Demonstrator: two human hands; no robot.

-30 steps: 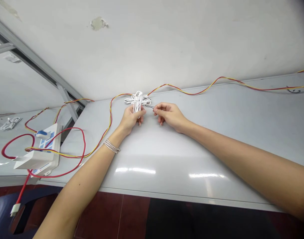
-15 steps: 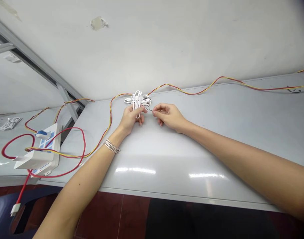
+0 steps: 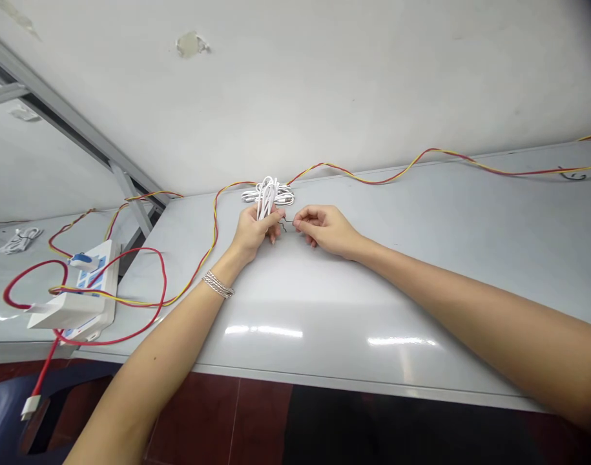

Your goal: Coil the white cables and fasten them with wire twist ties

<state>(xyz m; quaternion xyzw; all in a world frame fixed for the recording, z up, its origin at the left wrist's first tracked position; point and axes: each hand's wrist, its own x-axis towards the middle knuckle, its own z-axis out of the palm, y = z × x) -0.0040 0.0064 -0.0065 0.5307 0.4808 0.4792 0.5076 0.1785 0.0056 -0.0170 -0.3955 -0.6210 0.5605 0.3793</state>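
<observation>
My left hand [image 3: 255,227] is closed around a coiled white cable [image 3: 267,197], whose loops stand up above the thumb. A thin black twist tie [image 3: 288,221] runs from the left fingertips to my right hand [image 3: 324,226], which pinches one end of it between thumb and forefinger. The tie is kinked, and a second loose end of it points down beside the left fingers. Just behind the held coil, another white cable bundle [image 3: 284,196] lies on the table near the wall. The left palm hides the lower part of the held coil.
A twisted red and yellow wire [image 3: 215,223] runs along the back of the table [image 3: 373,278]. At left sit a white power strip [image 3: 108,284] with plugs, a red cable [image 3: 163,284] and a farther cable bundle [image 3: 21,240]. A black tie [image 3: 572,175] lies far right.
The twist tie has dropped slightly, with a loose end now pointing down. My right hand has moved a little down and left, and the held coil has tilted slightly.
</observation>
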